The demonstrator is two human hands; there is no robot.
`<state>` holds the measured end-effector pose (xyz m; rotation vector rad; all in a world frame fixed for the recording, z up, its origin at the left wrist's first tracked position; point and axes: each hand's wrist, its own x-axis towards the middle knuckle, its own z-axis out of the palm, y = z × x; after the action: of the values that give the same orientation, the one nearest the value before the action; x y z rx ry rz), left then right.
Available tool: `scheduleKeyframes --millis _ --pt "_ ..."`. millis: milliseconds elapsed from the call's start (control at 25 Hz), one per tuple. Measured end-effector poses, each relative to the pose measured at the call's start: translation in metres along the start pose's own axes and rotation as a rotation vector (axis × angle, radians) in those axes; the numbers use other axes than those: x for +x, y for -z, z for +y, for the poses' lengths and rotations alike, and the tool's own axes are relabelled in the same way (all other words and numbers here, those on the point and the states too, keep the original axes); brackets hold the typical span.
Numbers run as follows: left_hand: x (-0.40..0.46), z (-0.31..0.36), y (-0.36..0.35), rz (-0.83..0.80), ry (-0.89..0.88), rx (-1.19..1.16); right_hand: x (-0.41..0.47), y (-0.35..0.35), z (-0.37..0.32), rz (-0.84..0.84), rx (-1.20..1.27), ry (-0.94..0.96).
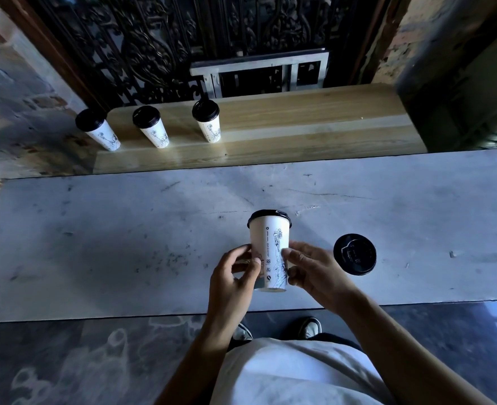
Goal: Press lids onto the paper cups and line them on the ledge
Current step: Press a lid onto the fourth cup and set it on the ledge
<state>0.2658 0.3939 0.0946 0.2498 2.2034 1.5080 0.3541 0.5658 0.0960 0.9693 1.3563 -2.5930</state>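
**Three cups lined up, a fourth lidded and in hand**

Two sets of fingertips pinch the lower wall of the paper cup (269, 252): the left hand (234, 276) curls its thumb and fingers onto the side at nine o'clock, the right hand (314, 268) presses from three o'clock. Gripping low probably keeps the thin wall from buckling and leaves the top untouched. Its black lid (269, 215) already sits on the rim, though whether it is fully snapped down cannot be told. The cup stands at the middle of the grey table (95, 244), close to the near edge.

At three o'clock from the cup a spare lid (355, 254) lies flat on the table, within easy reach of the right hand.

Far off at eleven o'clock, three lidded cups (150, 127) stand spaced along the wooden ledge (314, 124), whose bare stretch runs rightward, likely the spot for this one.
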Motion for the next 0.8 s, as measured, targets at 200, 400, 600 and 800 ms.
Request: scheduleKeyframes --millis 200,400,600,800 --pt "0.027 0.000 0.014 -0.045 0.022 0.002 0.012 -0.016 -0.011 0.001 -0.340 -0.014" --pt "0.099 0.022 0.015 -0.166 0.041 -0.054 0.073 -0.032 -0.054 0.111 -0.615 0.110" --pt "0.185 0.072 -0.006 -0.211 0.040 -0.047 0.142 -0.019 -0.125 0.126 -0.796 0.181" --pt "0.301 0.081 -0.055 -0.198 -0.018 0.016 0.261 0.020 -0.174 0.182 -0.933 0.257"
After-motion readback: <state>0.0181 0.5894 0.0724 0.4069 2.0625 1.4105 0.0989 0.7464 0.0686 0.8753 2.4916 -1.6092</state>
